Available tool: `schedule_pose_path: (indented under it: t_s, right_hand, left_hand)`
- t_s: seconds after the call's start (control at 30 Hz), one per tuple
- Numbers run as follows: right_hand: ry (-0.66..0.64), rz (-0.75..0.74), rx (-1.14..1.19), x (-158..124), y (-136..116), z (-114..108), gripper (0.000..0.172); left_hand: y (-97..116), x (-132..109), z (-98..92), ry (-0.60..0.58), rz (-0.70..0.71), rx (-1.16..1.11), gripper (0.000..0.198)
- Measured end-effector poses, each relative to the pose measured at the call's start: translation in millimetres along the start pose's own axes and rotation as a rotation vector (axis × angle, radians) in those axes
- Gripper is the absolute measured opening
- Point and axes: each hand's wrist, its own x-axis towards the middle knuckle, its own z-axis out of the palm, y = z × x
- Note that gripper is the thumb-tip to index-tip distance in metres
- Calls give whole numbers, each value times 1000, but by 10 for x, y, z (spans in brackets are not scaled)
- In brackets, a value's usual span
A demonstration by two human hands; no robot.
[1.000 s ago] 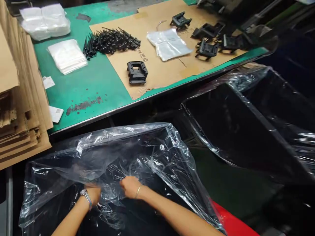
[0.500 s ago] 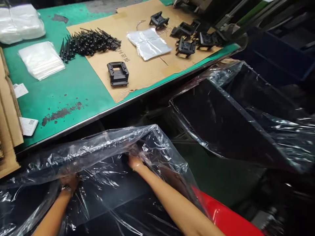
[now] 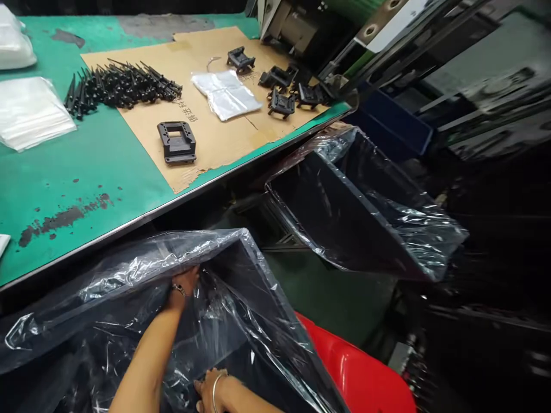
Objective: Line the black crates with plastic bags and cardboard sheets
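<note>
A clear plastic liner [image 3: 138, 269] is draped over the rim and inner walls of a dark open bin in front of me. My left hand [image 3: 186, 281], with a dark bracelet at the wrist, reaches against the far inner wall near the corner. Its fingers seem to lie against the film, partly hidden by glare. Lower in the bin, my right hand [image 3: 210, 385], wearing a silver bangle, touches the film with its fingers apart. Neither hand visibly grips an object. The film is wrinkled and loose inside.
Behind the bin runs a green workbench [image 3: 107, 166] with a cardboard sheet [image 3: 142, 135]. On it lie a pile of black pins [image 3: 124, 86], a black bracket [image 3: 176, 143] and plastic bags [image 3: 228, 94]. A second lined bin [image 3: 344, 212] stands right, a red object [image 3: 357, 367] nearer.
My left hand has moved right along the far wall toward the corner. My right hand has come down and back from that corner. The film now lies closer to the walls; the view has shifted right.
</note>
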Motion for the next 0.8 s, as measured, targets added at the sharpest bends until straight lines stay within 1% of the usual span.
schedule_pose_path:
  t_s: [0.07, 0.1, 0.13, 0.17, 0.2, 0.27, 0.3, 0.33, 0.37, 0.4, 0.43, 0.47, 0.5, 0.53, 0.57, 0.63, 0.67, 0.7, 0.73, 0.77, 0.8]
  right_hand:
    - [-9, -8, -40, -77, -10, -52, 48]
    - [4, -11, -51, -118, -12, -92, 43]
    - [49, -6, -44, -157, -8, -139, 39]
    - [140, 7, -22, -193, 9, -189, 38]
    - [273, 32, 9, -221, 43, -239, 39]
    - [580, 157, 73, -242, 170, -316, 43]
    - [693, 250, 98, -231, 260, -331, 47]
    - [727, 342, 126, -207, 358, -326, 52]
    - [686, 419, 163, -176, 458, -302, 58]
    - [593, 475, 208, -144, 549, -263, 63]
    - [486, 500, 249, -119, 624, -216, 67]
    - [399, 497, 277, -109, 676, -173, 67]
    - [349, 478, 290, -121, 700, -142, 61]
    - [342, 447, 292, -163, 696, -132, 53]
    - [364, 403, 283, -238, 666, -147, 45]
    - [421, 301, 262, -501, 558, -258, 36]
    - [485, 227, 248, -686, 504, -348, 34]
    - [600, 134, 237, -898, 470, -458, 34]
    - [750, 41, 229, -1125, 467, -585, 34]
    - [1008, -136, 232, -1350, 505, -725, 34]
    - [1313, -258, 256, -1556, 586, -878, 35]
  left_hand:
    - [-54, 111, -7, 5, -15, 8, 51]
    - [-40, 114, -10, 2, -13, 14, 51]
    - [-1, 90, -10, -2, 0, 19, 50]
    - [54, 46, -6, -9, 27, 22, 48]
    - [116, -6, 2, -21, 70, 22, 46]
    - [229, -98, 29, -58, 195, 11, 42]
    - [266, -120, 46, -85, 254, 5, 41]
    - [287, -118, 62, -115, 288, 3, 39]
    - [291, -92, 76, -142, 286, 7, 38]
    - [283, -45, 83, -164, 251, 16, 37]
    - [268, 16, 82, -179, 193, 29, 37]
    - [254, 81, 70, -189, 128, 41, 38]
    - [247, 136, 44, -193, 73, 49, 38]
    - [252, 170, 5, -192, 36, 53, 38]
    - [271, 172, -49, -191, 13, 53, 38]
    - [350, 50, -204, -185, 3, 48, 39]
    - [400, -81, -307, -188, 11, 45, 39]
    - [450, -256, -431, -184, 19, 40, 38]
    - [491, -472, -576, -165, 23, 33, 37]
    - [516, -722, -745, -132, 33, 25, 36]
    - [519, -998, -935, -16, -2, 13, 35]
